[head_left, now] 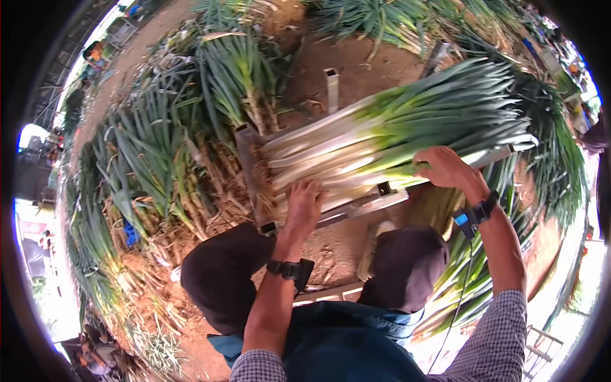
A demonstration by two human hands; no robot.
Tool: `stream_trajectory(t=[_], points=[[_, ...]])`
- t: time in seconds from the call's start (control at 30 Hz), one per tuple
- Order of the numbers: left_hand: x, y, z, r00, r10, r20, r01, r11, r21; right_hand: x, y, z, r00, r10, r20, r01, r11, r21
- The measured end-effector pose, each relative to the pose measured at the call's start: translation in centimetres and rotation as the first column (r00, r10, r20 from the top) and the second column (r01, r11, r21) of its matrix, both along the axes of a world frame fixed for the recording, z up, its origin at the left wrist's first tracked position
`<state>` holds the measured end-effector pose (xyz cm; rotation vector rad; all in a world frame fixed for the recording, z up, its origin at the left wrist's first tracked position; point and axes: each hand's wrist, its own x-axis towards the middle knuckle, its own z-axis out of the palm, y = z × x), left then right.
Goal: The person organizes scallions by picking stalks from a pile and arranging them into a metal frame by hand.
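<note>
A large bundle of leeks (375, 134), which could also be big green onions, lies across a metal rack in front of me. White stems and roots point left, green leaves right. My left hand (305, 198) is closed over white stems near the root end, at the bundle's near edge; its fingertips are partly hidden. My right hand (441, 167) has curled fingers at the near edge further right, where stems turn green, and appears to grip a leek there. The rack (363, 209) has square-tube bars and upright posts around the bundle.
Piles of untrimmed leeks (149, 156) stand left, with more heaps (375, 19) at the back and right (550, 140). A metal post (331, 89) rises behind the bundle. My knees (407, 264) flank the near side. A cable (455, 305) hangs from my right wrist device.
</note>
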<state>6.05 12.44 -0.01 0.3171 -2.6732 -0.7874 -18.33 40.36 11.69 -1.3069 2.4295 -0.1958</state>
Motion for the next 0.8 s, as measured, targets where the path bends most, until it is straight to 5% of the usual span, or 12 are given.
stream_trajectory(t=[0.07, 0.27, 0.3, 0.47, 0.53, 0.6, 0.7, 0.8], points=[[0.9, 0.9, -1.9, 1.000, 0.021, -0.010, -0.021, 1.000, -0.007, -0.6, -0.9, 0.1, 0.994, -0.026, 0.106, 0.013, 0.993, 0.117], [1.6, 1.1, -2.0, 0.996, 0.083, 0.035, -0.084, 0.996, 0.012, -0.5, -1.7, -0.8, 0.999, -0.012, -0.051, 0.017, 0.996, 0.088], [1.5, 0.9, -2.5, 0.997, 0.074, 0.027, -0.074, 0.997, 0.006, -0.8, -0.5, -2.4, 0.978, 0.095, -0.184, -0.113, 0.990, -0.089], [0.9, -0.6, -7.3, 0.998, 0.062, 0.028, -0.067, 0.944, 0.322, -0.5, 0.4, -3.2, 0.952, 0.153, -0.264, -0.197, 0.969, -0.149], [1.8, -0.3, -6.3, 0.997, 0.076, -0.001, -0.073, 0.956, 0.283, -0.3, 0.0, -2.3, 0.963, 0.090, -0.254, -0.121, 0.987, -0.109], [2.5, 0.6, -0.9, 0.998, 0.063, -0.014, -0.063, 0.998, -0.014, -0.2, -1.0, -1.3, 0.991, 0.079, -0.108, -0.087, 0.994, -0.072], [3.7, 0.8, -4.1, 0.994, 0.104, -0.041, -0.109, 0.986, -0.127, -1.1, -2.3, -2.8, 0.991, 0.133, 0.017, -0.133, 0.991, 0.014], [4.4, 1.4, -4.1, 0.990, 0.139, -0.029, -0.142, 0.967, -0.212, -1.7, -3.2, -3.0, 0.991, -0.001, 0.137, -0.012, 0.996, 0.091]])
